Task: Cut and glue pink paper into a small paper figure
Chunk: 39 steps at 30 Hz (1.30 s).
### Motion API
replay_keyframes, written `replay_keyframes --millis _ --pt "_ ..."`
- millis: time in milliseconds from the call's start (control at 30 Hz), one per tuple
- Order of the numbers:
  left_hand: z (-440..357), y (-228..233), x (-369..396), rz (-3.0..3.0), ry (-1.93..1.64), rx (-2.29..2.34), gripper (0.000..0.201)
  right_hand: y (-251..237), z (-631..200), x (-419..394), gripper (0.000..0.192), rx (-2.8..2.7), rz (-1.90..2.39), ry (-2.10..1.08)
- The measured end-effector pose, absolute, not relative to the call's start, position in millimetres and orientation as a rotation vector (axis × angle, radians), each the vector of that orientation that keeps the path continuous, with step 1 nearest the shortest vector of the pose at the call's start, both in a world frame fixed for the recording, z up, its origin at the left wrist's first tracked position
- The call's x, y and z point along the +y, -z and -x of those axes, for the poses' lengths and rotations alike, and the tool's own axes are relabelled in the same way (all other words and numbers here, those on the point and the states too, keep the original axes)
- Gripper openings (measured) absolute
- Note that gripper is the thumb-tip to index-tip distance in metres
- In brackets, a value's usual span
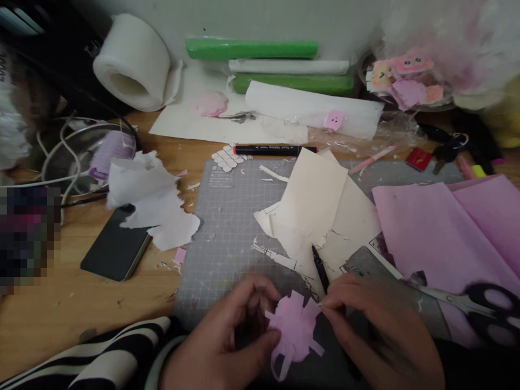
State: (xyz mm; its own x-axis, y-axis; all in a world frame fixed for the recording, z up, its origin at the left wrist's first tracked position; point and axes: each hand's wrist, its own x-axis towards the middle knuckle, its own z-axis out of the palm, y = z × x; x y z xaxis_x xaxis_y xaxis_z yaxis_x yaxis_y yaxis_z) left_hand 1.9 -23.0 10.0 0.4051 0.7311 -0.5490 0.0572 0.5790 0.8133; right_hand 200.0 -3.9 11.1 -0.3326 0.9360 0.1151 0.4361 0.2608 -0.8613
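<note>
A pink paper cutout (293, 326) with several tabs sticking out round its edge is pinched at its left side between the thumb and fingers of my left hand (233, 338). One thin strip curls into a loop at its lower left. The thumb and forefinger of my right hand (371, 319) are closed at a tab on the upper right edge, where a small pale bit shows at the fingertips. Just beyond the hands, a black pen (320, 269) lies against cream paper sheets (314, 195) on the grey cutting mat (227, 216).
Black-handled scissors (467, 300) lie at right by folded pink paper (430, 227). Torn white tissue (150, 197) partly covers a dark phone-like slab (116, 244) at left. Behind are a red-tipped marker (276, 150), green rolls (252, 49) and a toilet roll (142, 59).
</note>
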Motion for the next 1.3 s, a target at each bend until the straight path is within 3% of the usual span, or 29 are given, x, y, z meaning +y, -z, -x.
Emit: replay_keyframes --millis 233,433,633,833,1067,1300 --pt "-1 -9 -21 -0.814 -0.537 1.047 0.013 -16 -209 16 0.012 -2.102 1.351 -0.604" --pt "-1 -9 -20 -0.740 -0.605 1.009 0.012 -11 -212 16 0.016 -2.086 1.346 -0.548" --pt "-1 -10 -18 -0.670 -0.653 0.970 0.014 -17 -205 17 0.022 -1.999 1.303 -0.745" --pt "-1 -11 -21 -0.719 -0.752 0.999 0.016 -23 -196 11 0.018 -1.679 1.248 -1.274" --pt "1 -10 -24 -0.841 -0.736 1.025 0.014 -20 -195 6 0.010 -1.671 1.374 -1.336" --pt "4 -5 -22 -0.884 -0.691 1.038 0.018 -14 -201 6 0.008 -1.616 1.471 -1.618"
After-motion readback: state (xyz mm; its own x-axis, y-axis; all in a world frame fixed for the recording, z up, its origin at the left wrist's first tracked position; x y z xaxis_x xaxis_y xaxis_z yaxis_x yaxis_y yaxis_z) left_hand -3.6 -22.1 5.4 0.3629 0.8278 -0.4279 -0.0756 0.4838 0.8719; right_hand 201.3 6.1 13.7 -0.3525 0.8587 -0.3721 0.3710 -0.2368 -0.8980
